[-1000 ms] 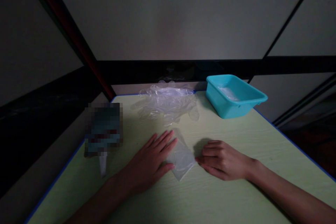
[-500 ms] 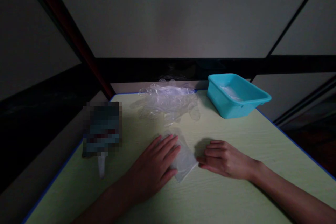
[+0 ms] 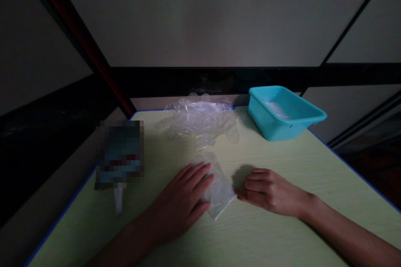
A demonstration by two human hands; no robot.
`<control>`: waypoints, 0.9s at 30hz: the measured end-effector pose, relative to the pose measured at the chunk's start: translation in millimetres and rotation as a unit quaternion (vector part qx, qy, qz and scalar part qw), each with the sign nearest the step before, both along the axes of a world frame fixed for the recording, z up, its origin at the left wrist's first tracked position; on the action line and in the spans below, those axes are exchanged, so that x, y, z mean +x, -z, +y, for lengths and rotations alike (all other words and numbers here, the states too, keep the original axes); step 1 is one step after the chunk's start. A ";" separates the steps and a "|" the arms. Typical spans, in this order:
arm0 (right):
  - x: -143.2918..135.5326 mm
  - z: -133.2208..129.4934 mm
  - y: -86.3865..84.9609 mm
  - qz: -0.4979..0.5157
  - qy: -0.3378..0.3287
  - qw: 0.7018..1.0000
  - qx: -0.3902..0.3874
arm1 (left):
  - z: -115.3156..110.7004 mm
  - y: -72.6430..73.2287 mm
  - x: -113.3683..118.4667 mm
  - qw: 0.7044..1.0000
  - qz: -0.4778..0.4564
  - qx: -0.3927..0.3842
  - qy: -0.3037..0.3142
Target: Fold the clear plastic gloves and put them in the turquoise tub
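Observation:
A clear disposable plastic glove (image 3: 219,194), folded into a flat packet, lies on the table in front of me. My left hand (image 3: 184,198) rests flat on its left part, fingers stretched out, hiding some of it. At the packet's right corner, the thumb and finger of my right hand (image 3: 267,190) are pinched together on the edge; the other fingers are curled in. Farther back spreads a loose, crumpled heap of the same clear plastic gloves (image 3: 202,119).
A turquoise plastic basket (image 3: 282,129) stands at the back right, with a clear folded piece (image 3: 277,109) inside. On the left lies a blurred-out dark package (image 3: 120,154) with a white strip (image 3: 118,200) sticking out. The pale table (image 3: 263,242) has a blue edge and meets a panelled wall behind.
Both hands stay almost in place on the folded glove. The view has shifted very slightly; nothing else has visibly moved.

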State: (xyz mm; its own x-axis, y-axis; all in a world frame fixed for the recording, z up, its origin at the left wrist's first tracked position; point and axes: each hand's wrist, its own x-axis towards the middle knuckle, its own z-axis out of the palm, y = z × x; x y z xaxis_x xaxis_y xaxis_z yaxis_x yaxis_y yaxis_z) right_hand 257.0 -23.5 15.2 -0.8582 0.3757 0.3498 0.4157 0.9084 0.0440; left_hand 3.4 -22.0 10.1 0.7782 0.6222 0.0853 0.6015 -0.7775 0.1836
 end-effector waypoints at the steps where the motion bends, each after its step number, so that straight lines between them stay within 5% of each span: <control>1: 0.0 -0.1 -0.2 0.001 -0.001 1.000 -0.001 | 0.0 0.0 0.0 1.000 -0.002 -0.003 -0.001; 27: 0.0 0.8 2.6 0.010 0.009 0.999 -0.041 | 0.4 -3.3 2.0 1.000 -0.008 -0.014 -0.002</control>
State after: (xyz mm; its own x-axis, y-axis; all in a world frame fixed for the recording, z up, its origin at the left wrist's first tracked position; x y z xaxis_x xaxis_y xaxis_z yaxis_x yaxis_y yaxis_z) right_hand 256.9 -22.7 12.6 -0.8442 0.4197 0.3334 0.4325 0.9008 -0.0387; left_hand 5.4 -21.6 13.4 0.7740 0.6281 0.0795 0.6021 -0.7691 0.2145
